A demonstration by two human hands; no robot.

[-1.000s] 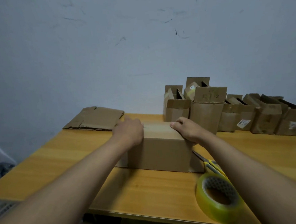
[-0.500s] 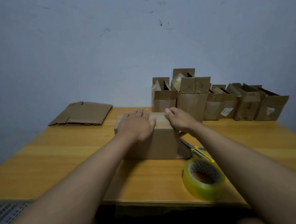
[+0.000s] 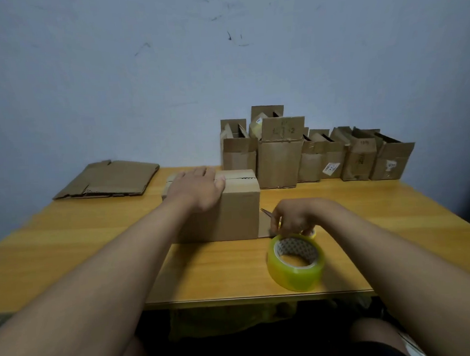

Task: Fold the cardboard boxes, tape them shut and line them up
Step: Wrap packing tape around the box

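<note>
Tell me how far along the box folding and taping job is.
Done: several folded boxes stand in a row by the wall. In hand: the left hand presses the closed flaps of the box in front, whose top seam looks untaped; the right hand reaches the yellow-handled scissors beside the tape roll. Left: tape this box, line it up, then fold the flat cardboard.

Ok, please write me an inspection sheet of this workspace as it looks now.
Surface: wooden table, yellow-brown.
Job's things: closed box with untaped top seam; tape roll near front edge; flat cardboard at back left; row of boxes along the wall, flaps up.
Clutter: scissors beside the box, mostly hidden.
Grippers: left hand presses flat on the box top; right hand curls over the scissors.
Cables: nothing seen.
Surroundings: scuffed wall.
</note>
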